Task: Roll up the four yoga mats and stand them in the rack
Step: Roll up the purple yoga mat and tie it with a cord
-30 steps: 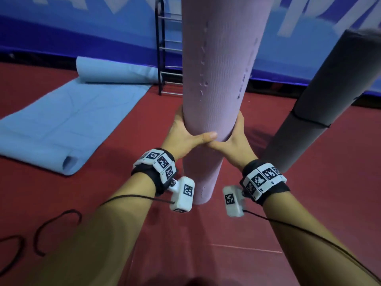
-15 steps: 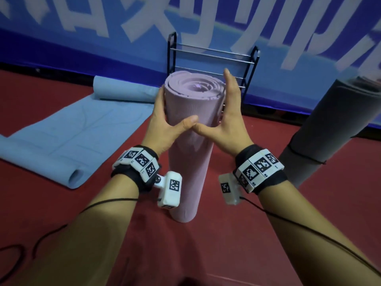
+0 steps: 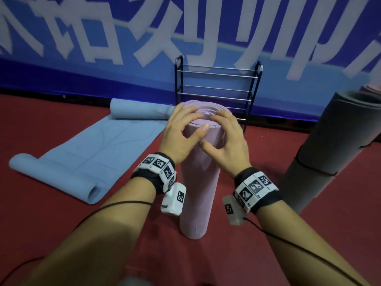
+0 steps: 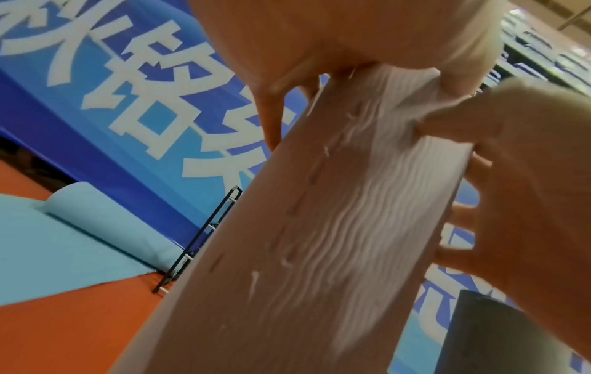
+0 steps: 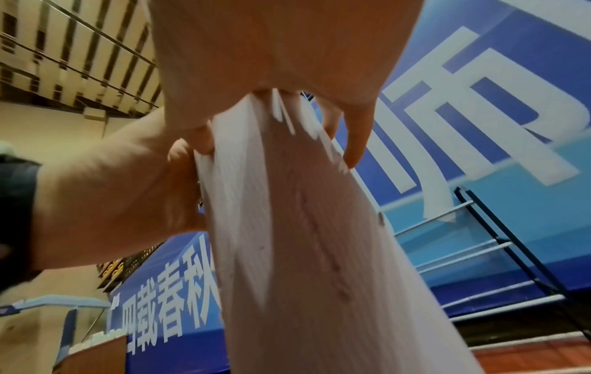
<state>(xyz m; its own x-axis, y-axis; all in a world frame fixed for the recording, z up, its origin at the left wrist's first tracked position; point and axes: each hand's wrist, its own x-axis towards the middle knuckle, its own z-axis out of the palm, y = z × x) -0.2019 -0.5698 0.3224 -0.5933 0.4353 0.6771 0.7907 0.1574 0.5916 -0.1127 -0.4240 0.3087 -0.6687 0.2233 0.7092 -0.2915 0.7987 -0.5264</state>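
left hand (image 3: 179, 139) and right hand (image 3: 229, 142) curl over pink mat (image 3: 198, 193) top; looks soft, light, springy, so I'd clamp mid-roll.

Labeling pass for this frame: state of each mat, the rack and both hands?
purple mat: rolled, upright on the floor, not in rack.
blue mat: mostly flat on the floor, both ends curled.
grey mat: rolled, banded, leaning.
rack: upright, behind the purple mat.
left hand: grips purple mat's top end.
right hand: grips purple mat's top end.

A sports hall: red floor (image 3: 51, 223), blue banner (image 3: 103, 83).
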